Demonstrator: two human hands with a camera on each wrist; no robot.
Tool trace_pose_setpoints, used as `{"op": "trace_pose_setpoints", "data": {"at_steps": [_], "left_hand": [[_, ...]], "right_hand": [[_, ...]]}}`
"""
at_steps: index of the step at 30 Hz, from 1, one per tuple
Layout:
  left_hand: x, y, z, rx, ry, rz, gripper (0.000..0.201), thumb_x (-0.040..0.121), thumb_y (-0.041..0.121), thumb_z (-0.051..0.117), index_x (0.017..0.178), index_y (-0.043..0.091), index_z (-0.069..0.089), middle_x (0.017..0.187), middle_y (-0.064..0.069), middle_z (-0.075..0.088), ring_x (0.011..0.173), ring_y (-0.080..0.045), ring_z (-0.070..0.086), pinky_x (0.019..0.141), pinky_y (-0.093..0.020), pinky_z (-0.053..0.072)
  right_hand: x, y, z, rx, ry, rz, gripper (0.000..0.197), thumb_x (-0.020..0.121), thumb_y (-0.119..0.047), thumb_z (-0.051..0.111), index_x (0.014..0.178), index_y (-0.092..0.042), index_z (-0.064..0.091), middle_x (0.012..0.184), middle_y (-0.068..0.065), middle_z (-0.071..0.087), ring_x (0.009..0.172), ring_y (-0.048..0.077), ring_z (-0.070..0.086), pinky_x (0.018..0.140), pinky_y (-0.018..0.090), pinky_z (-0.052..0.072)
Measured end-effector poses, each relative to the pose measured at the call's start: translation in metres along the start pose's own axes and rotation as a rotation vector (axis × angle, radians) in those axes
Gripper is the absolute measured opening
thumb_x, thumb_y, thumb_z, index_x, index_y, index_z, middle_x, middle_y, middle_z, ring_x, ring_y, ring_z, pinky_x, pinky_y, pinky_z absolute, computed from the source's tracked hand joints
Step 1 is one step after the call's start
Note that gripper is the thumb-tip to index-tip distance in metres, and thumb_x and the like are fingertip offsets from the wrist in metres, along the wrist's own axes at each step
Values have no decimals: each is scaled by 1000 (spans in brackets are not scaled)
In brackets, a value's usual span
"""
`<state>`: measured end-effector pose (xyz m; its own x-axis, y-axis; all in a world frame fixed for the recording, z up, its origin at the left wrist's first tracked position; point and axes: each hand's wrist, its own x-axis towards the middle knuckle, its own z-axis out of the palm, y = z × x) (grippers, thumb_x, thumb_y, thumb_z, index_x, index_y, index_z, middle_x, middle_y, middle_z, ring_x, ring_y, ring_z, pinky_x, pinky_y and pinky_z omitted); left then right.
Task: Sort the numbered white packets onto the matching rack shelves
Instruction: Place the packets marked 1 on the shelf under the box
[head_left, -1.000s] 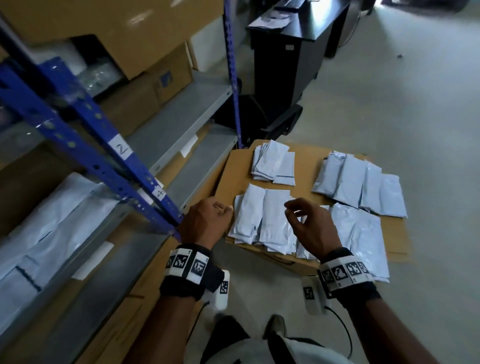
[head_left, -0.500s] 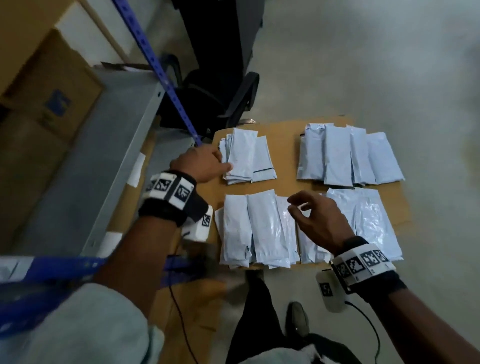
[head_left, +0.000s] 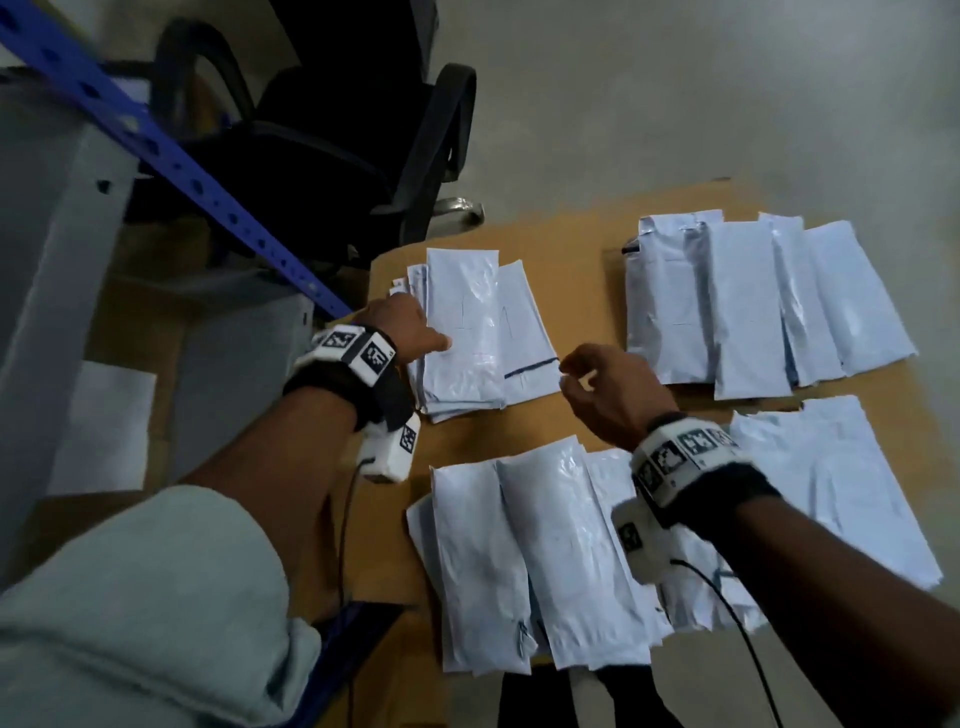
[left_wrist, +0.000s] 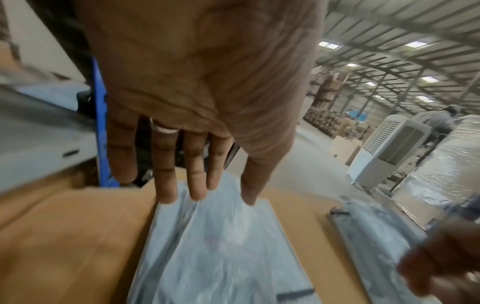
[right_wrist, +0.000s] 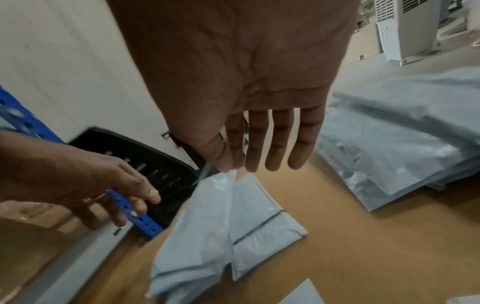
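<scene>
Four piles of white packets lie on a cardboard sheet (head_left: 582, 249). The far left pile (head_left: 467, 332) shows a faint "1" on its top packet. My left hand (head_left: 426, 338) reaches it from the left, and its straight fingers (left_wrist: 197, 174) are spread over the pile (left_wrist: 221, 246). At the pile's right edge my right hand (head_left: 571, 369) hovers with nothing in it. In the right wrist view its fingers (right_wrist: 275, 144) hang straight above the packets (right_wrist: 228, 226). The other piles lie at the far right (head_left: 753, 301), near left (head_left: 535, 561) and near right (head_left: 831, 478).
The rack's blue upright (head_left: 171, 156) and grey shelf (head_left: 47, 249) stand to the left of the cardboard. A black office chair (head_left: 322, 156) is behind the far left pile. Grey concrete floor (head_left: 727, 93) spreads beyond the sheet.
My right hand has moved from the near left pile up to the right edge of the far left pile. My left hand has stayed at that pile's left side.
</scene>
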<state>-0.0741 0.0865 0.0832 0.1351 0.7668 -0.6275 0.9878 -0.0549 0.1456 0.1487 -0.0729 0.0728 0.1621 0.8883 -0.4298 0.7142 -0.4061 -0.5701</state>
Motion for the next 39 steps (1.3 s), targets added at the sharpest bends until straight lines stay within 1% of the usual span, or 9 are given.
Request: {"op": "trace_pose_setpoints", "data": {"at_steps": [2,6,12,16,23,27,31,34,39], "left_hand": [[30,-7,36,-91,29,-80,63,79,57,74,115,6,67,123,-16,66,110,-36,62,84,-37,48],[54,-16,88,-306,41,-195,94,81,67,67,148,9,38,149,-16,47,131,-38,50,106,-42,43],[60,-19,117,-454,152,-167,58,83,55,72,110,5,61,109,-10,64,102,-31,61,75,-31,44],[59,-22,126,-454,237,-121,43,77,59,76,90,21,60,106,-5,61,99,-27,59,83,-39,52],[56,-8,129,-427,267,21,14,84,48,73,88,35,72,112,-6,55,108,-30,57,90,-39,52],[60,-9,131,-449,378,-85,39,80,45,76,107,23,57,122,-7,51,111,-30,55,88,-39,49],[69,-15,133,-509,361,-283,88,72,55,81,138,14,39,142,-12,43,128,-35,45,102,-47,42],[72,-17,138,-608,306,-270,73,73,57,80,124,16,48,131,-8,55,117,-30,56,97,-42,48],[70,-18,139,-709,347,-213,50,81,41,78,106,21,39,121,-6,59,106,-26,59,89,-36,48]], "right_hand": [[43,12,19,-69,-18,35,29,96,-27,59,121,-16,66,118,4,69,105,27,64,84,30,48],[98,30,51,-161,-106,176,42,98,-38,58,131,-13,55,123,12,67,112,34,62,81,34,45],[127,44,80,-177,-83,280,42,97,-48,56,120,-13,55,118,13,63,103,34,61,82,40,51],[134,37,84,-59,-15,204,35,98,-48,54,109,-16,63,108,7,66,96,29,61,81,39,53],[139,35,86,121,-46,265,15,96,-32,65,91,-17,64,97,8,69,96,30,65,75,28,41],[140,50,65,70,108,286,14,99,-27,53,106,-16,58,105,14,65,95,35,59,79,32,43],[144,68,56,0,149,297,34,97,-21,51,130,-14,52,122,16,63,107,35,60,91,43,52],[138,75,65,-34,141,267,59,96,-36,57,147,-14,36,142,18,50,128,40,49,104,56,44],[118,72,78,-130,94,207,108,78,-75,67,157,-20,17,160,11,30,144,36,34,111,56,37]]}}
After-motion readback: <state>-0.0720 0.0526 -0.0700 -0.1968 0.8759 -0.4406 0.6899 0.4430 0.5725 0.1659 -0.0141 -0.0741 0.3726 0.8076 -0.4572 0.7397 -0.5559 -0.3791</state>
